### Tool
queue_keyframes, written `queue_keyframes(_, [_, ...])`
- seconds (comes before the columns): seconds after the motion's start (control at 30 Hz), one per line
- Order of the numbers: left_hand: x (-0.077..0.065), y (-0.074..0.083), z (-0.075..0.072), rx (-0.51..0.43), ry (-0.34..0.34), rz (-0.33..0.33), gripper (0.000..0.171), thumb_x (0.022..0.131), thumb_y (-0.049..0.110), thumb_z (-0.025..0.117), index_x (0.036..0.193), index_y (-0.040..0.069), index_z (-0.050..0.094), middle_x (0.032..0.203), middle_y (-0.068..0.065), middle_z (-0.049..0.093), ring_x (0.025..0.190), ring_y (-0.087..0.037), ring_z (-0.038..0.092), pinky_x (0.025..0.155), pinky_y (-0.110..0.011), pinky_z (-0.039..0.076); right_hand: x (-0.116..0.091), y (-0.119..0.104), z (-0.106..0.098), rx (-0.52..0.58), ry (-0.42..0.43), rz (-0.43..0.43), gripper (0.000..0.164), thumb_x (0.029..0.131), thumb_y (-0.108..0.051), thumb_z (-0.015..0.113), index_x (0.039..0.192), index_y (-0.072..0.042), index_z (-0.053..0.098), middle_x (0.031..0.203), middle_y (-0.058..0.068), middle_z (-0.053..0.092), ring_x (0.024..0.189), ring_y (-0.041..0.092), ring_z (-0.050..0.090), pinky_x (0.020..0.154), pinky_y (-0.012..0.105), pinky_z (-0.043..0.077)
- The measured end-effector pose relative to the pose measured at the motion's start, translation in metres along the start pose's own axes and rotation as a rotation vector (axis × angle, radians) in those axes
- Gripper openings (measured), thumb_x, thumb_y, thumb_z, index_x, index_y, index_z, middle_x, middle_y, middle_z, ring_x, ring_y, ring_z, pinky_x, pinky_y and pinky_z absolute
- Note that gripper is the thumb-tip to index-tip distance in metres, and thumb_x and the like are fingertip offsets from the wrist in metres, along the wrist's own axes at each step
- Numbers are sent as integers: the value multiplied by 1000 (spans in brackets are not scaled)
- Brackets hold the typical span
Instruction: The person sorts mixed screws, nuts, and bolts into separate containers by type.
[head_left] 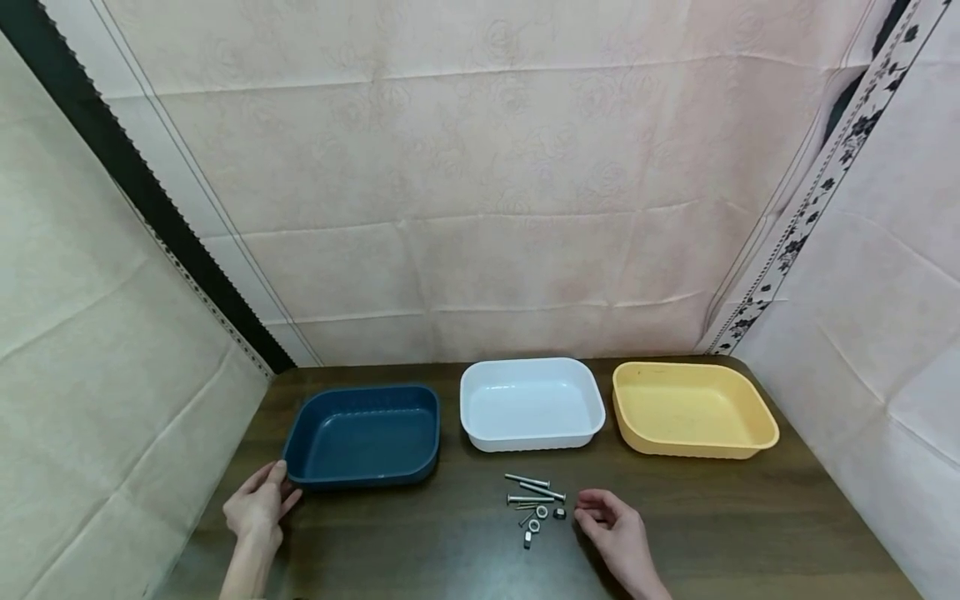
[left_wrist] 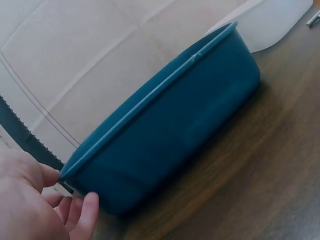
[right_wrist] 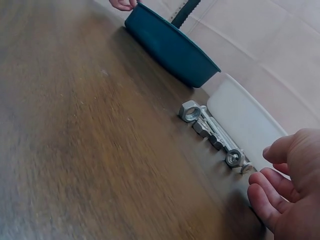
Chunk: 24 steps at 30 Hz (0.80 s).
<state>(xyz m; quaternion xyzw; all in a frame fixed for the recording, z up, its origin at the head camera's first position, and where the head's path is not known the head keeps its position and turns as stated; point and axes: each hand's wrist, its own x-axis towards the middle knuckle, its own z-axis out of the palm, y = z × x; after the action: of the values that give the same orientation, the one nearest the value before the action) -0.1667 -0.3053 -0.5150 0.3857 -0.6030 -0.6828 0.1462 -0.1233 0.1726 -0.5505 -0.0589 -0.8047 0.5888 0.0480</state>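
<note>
My left hand is at the near left corner of a dark blue plastic tray. In the left wrist view, the thumb lies at the tray's rim and the curled fingers sit below, against the outer wall, pinching the corner. My right hand hovers low over the table, fingers loosely bent and holding nothing. Just left of it lies a small pile of metal bolts and nuts. In the right wrist view a large hex nut stands out at the pile's far end.
A white tray stands behind the pile, and a yellow tray is to its right. All three trays line the back of the dark wooden table. Pale cloth hangs behind and at both sides.
</note>
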Motion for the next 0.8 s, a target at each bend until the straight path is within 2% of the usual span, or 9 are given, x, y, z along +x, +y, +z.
queue_keyframes(0.07, [1,1,0,-16,0,3,30,99,18,65,127,9,63,73,11,62,69,-4,66,71,-27,61,0,0,2,2,-7,-8,21,84,4,76,104,2,70,96,10,70,81,15,67,67,23,57])
queue_keyframes(0.17, [1,2,-1,-41,-4,21,5,97,11,66,99,14,69,74,5,63,67,-7,65,69,-27,61,0,1,5,2,-11,-28,21,83,5,77,103,1,70,96,10,71,80,14,67,66,23,57])
queue_keyframes(0.23, [1,3,-1,-54,-10,33,15,97,7,66,87,18,68,74,2,63,66,-8,65,68,-26,61,0,2,7,0,-16,-39,21,82,5,77,102,0,71,95,9,71,80,14,67,67,23,56])
queue_keyframes(0.3, [1,4,-1,-56,-16,43,21,96,5,65,82,20,68,73,1,63,65,-8,65,68,-25,61,0,1,8,-8,-21,-45,21,82,6,77,101,0,71,94,8,71,79,13,67,66,23,56])
queue_keyframes(0.67, [1,6,1,-22,-10,48,6,97,7,65,97,12,67,76,2,62,66,-8,64,68,-25,61,2,-1,12,-85,-33,-54,22,79,4,80,98,-4,72,87,2,70,76,13,65,63,23,52])
queue_keyframes(0.8, [2,7,1,-5,-10,41,12,98,8,64,110,6,66,77,2,62,67,-8,64,68,-25,61,3,1,15,-91,-31,-63,22,78,5,80,97,-5,72,85,1,70,75,12,64,63,23,51])
